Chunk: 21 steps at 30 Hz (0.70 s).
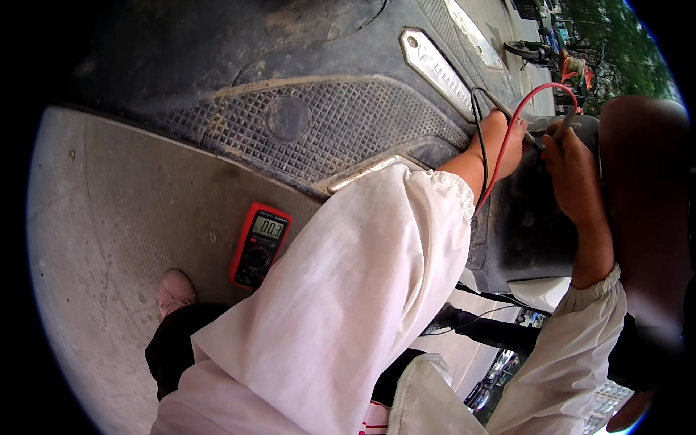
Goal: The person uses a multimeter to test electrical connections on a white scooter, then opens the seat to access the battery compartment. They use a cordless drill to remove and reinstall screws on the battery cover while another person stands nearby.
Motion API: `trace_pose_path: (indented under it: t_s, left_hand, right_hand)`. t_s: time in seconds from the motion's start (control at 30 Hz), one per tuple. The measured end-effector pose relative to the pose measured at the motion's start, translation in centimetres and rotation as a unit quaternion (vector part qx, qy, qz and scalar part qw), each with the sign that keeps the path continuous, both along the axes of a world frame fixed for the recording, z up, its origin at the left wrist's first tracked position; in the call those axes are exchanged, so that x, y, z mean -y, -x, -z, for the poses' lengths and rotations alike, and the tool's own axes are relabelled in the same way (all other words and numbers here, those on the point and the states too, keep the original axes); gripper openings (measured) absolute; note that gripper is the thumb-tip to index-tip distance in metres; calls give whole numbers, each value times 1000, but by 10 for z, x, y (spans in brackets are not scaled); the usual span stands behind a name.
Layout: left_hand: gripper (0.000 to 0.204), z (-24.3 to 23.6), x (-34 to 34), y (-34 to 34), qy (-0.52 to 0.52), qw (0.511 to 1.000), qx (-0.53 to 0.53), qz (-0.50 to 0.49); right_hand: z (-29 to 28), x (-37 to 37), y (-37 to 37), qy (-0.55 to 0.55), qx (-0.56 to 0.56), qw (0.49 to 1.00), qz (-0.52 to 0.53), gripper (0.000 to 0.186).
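Observation:
My left hand [500,148] is closed around a multimeter test probe [533,141], its tip pointing toward the dark body panel under a scooter's seat. A black lead [475,109] loops up to this hand. Just to its right, my right hand [571,167] pinches a second probe [565,125], joined to a red lead [538,88] that arches over between the hands. What the tips touch is too small to make out. On the pavement at left lies a red digital multimeter [261,246], its display lit; my left sleeve hides where its leads plug in.
The scooter's dusty black footboard [348,119] with silver trim [438,69] fills the top. Its dark red seat [645,196] rises close beside my right arm. A pink shoe [175,290] stands on the concrete [109,217]. Parked two-wheelers [540,51] are farther off.

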<state>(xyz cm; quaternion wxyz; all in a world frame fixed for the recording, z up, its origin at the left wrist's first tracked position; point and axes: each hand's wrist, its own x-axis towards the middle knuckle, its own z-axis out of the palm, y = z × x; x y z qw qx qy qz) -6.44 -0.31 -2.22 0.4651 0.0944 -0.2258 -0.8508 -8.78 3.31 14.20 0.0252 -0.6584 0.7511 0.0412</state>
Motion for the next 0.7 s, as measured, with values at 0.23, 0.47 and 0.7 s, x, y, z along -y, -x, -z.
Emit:
trace_pose_path:
  t_s: [0.23, 0.47, 0.7]
  left_hand:
    - [25, 5, 1, 15, -5, 999, 22, -28]
    - [26, 1, 0, 5, -9, 1000, 15, -10]
    - [28, -3, 1, -6, -14, 1000, -9, 24]
  right_hand:
    - [-2, -3, -10, -25, -21, 998, -51, 6]
    - [-4, -3, -6, -31, -34, 997, -63, 9]
    - [0, -4, -6, -25, -58, 995, -71, 9]
